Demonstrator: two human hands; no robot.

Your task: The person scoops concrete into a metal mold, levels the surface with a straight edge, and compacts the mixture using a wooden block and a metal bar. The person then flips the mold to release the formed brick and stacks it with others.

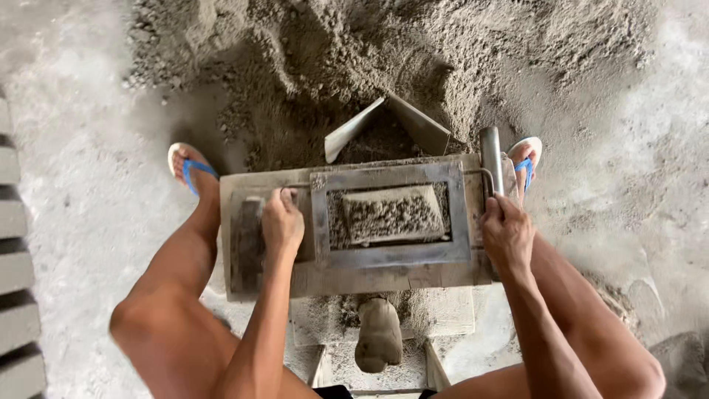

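Observation:
A flat metal block mould (347, 262) lies on the ground between my knees. Its rectangular opening holds a grey cement block (391, 214) with a rough, crumbly top. My left hand (282, 222) is closed on a thin metal handle at the mould's left side, beside a dark metal slab (247, 244). My right hand (506, 233) grips the base of an upright metal pipe lever (491, 159) at the mould's right edge.
A big heap of damp grey sand mix (384, 66) rises behind the mould, with a bent metal scoop (388, 125) stuck in it. My feet in blue-strapped sandals flank the mould. Finished grey blocks (15, 266) line the left edge. A lumpy grey tool (378, 336) lies below the mould.

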